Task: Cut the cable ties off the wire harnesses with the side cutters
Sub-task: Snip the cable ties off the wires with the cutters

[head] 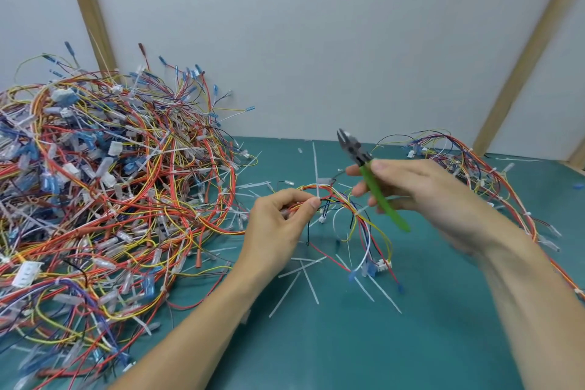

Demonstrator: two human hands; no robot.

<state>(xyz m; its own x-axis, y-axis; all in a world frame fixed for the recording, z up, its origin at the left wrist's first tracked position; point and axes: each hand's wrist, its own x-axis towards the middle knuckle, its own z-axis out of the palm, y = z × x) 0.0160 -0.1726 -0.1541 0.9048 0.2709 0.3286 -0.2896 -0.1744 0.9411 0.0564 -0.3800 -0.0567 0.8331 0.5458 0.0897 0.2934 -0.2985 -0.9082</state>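
In the head view, the right hand (421, 190) gripped the side cutters (368, 174) by their green handles, fingers and thumb curled round them, above the middle of the green table (411, 342). The cutters' long axis ran on a slant, with the handles toward the near right and the dark metal jaws pointing up and to the far left, toward the wall; the jaws stood slightly apart and touched nothing. The right hand was somewhat blurred. Just to its left and a little nearer, the left hand (281, 222) pinched a wire harness (348, 215) between thumb and curled fingers, right at a white cable tie (316, 182) whose loose tail stood almost upright, pointing toward the far wall. From that grip the red, yellow, blue and black wires arched to the right and hung down to white and blue connectors resting on the table. The cutters were near the tie but apart from it. Cut white tie strips (300, 275) lay scattered on the mat beneath and around the hands. A big heap of tangled harnesses (104, 187) filled the left side of the table, against the wall, and a smaller bundle (474, 165) lay at the far right, trailing toward the near right edge.
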